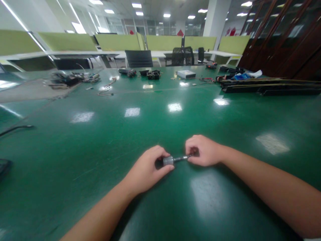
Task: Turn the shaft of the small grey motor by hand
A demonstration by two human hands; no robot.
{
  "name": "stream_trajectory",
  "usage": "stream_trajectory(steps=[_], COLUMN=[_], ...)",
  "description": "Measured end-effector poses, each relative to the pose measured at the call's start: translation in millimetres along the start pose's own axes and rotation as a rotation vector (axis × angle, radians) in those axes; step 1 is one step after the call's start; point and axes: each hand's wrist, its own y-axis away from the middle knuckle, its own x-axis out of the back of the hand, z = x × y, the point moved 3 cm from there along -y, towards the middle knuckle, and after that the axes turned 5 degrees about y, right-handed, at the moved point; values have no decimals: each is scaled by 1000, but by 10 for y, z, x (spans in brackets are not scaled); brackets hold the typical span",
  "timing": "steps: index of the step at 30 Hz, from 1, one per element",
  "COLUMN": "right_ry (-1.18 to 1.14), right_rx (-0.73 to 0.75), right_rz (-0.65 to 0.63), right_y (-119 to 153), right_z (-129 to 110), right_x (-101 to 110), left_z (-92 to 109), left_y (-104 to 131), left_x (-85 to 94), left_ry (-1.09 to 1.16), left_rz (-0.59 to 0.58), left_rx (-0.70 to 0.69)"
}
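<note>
My left hand is closed around a short silver metal cylinder, thumb and fingers on its two sides. A thin metal shaft extends from the cylinder to the right. My right hand pinches the far end of that shaft between thumb and fingers; the very tip is hidden there. Both hands are low over the glossy green table, near the middle of the view, with the part lying about level between them.
Toward the far edge are a silver box, black parts, a cable and a pile of electronics. Long black strips lie at the far right. A black cable end is at left.
</note>
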Motion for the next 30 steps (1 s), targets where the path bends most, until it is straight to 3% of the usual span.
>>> stream_trajectory(steps=[5, 16, 30], right_ry=[-124, -76, -12], right_rx=[-65, 10, -4], right_rz=[-34, -18, 44], right_y=[34, 6, -84], right_z=[136, 67, -237], right_x=[53, 37, -148], left_z=[3, 1, 0], left_y=[11, 0, -20], left_x=[2, 8, -14], left_ry=[-1, -5, -20], left_rz=[4, 7, 8], left_rx=[2, 0, 15])
